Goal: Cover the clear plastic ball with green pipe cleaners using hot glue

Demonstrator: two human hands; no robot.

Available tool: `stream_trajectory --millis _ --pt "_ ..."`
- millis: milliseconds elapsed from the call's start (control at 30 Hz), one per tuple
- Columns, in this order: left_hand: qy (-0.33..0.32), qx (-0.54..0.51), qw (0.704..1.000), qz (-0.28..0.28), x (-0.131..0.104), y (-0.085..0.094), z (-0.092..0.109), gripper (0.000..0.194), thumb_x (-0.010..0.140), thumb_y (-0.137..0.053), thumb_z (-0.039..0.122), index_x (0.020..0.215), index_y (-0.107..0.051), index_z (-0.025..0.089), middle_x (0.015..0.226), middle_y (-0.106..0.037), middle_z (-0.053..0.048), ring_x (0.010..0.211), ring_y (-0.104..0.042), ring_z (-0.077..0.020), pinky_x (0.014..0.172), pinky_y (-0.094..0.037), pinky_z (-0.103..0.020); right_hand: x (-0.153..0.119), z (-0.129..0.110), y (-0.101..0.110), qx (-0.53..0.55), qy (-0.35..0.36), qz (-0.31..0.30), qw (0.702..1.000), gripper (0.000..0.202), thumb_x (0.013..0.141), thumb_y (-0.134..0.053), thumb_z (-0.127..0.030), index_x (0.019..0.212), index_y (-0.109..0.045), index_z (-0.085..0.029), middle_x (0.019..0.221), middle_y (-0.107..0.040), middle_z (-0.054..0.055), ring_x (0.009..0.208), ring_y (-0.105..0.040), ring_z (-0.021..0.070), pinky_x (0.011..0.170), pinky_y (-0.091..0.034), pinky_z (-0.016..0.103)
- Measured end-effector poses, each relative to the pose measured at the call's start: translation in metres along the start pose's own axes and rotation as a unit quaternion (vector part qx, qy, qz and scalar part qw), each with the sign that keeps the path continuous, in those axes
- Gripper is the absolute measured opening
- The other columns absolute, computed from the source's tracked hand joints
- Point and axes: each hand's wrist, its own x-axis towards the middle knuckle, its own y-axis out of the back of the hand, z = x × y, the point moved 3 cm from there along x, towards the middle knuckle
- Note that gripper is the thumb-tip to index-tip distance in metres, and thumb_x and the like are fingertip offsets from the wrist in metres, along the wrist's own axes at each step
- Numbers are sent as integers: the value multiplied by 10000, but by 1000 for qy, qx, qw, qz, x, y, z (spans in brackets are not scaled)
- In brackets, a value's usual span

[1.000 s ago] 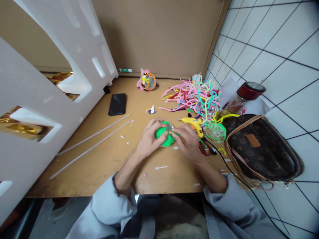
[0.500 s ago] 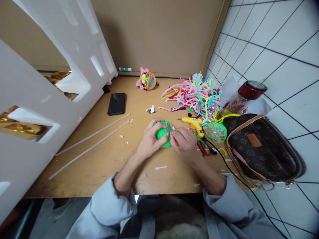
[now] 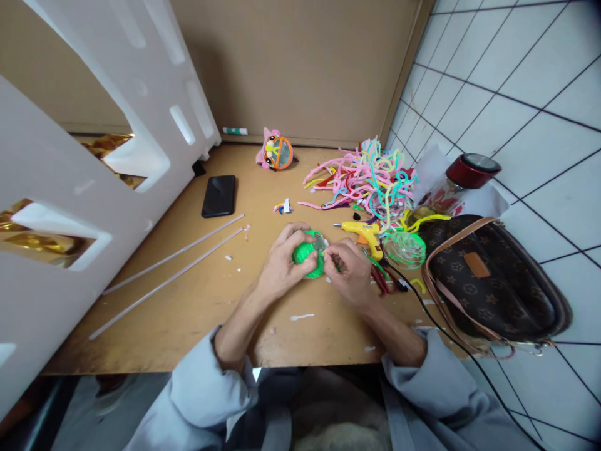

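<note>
My left hand is wrapped round a green round craft piece, with thumb and fingers closed on its left side. It appears wound with fuzzy green pipe cleaner, and a greyish clear patch shows at its upper right. At the right edge of that piece, the fingertips of my right hand are pinched together; what lies between them is too small to make out. Just beyond the right hand lies a yellow glue gun, its nozzle pointing left. A clear ball with green strands sits to the right of it.
Pipe cleaners are heaped at the back right. A brown handbag and a red-lidded bottle stand by the tiled wall. Left are two thin sticks, a black phone and white foam. An orange-rimmed toy stands behind.
My right fingers have shifted slightly and their pinch at the craft piece's edge shows more clearly. The left hand keeps its hold.
</note>
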Motion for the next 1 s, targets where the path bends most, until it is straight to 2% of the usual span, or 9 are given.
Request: stream_trajectory --millis 267,433,500,567,633,733,833,1000 --pt "12 5 1000 2 0 1 -2 164 860 -591 312 981 -605 201 1208 -603 -109 1130 -606 -245 999 -506 -420 -1 2 1 77 -65 24 995 149 855 -536 -139 738 -571 -224 727 -584 -17 658 -526 129 607 -440 263" --pt "7 -8 1000 5 0 4 -6 172 856 -602 313 987 -607 202 1196 -609 -110 1155 -597 -250 1009 -499 -433 1 6 9 103 -107 23 989 216 936 -507 -243 723 -535 -222 722 -563 -10 692 -529 144 648 -440 293" --pt "9 -6 1000 1 0 4 -7 175 858 -606 316 996 -607 208 1205 -612 -108 1167 -591 -253 1016 -493 -442 0 13 11 96 -130 41 986 251 956 -496 -286 714 -520 -223 697 -547 -15 685 -530 146 650 -443 298" --pt "11 -5 1000 -1 0 4 -7 175 865 -603 321 1000 -608 210 1212 -615 -108 1173 -588 -255 1021 -489 -447 1 21 13 84 -146 70 983 166 943 -518 -287 800 -573 -223 714 -554 -19 684 -540 147 655 -462 297" --pt "10 -7 1000 0 0 4 -8 177 869 -601 329 999 -608 209 1207 -618 -108 1177 -587 -253 1021 -490 -444 3 28 14 74 -134 75 985 111 917 -540 -257 956 -638 -223 822 -589 1 705 -560 146 667 -490 300" --pt "6 -15 1000 2 0 5 -10 188 876 -598 343 1000 -608 202 1214 -614 -116 1176 -593 -251 1019 -495 -440 7 30 11 80 -54 8 995 242 903 -554 -220 1100 -693 -240 1027 -601 50 810 -604 158 720 -527 321" --pt "7 -17 1000 1 0 5 -11 190 888 -591 345 1012 -608 202 1224 -609 -117 1187 -591 -250 1024 -492 -444 7 27 7 111 12 -65 992 262 923 -547 -196 1093 -728 -280 1051 -615 53 916 -622 173 767 -536 337" --pt "4 -11 1000 -6 0 5 -10 169 889 -588 318 1016 -606 208 1222 -611 -112 1202 -583 -247 1034 -487 -444 4 21 5 124 43 -83 988 235 920 -568 -184 994 -759 -299 1007 -658 38 888 -619 168 733 -529 332"
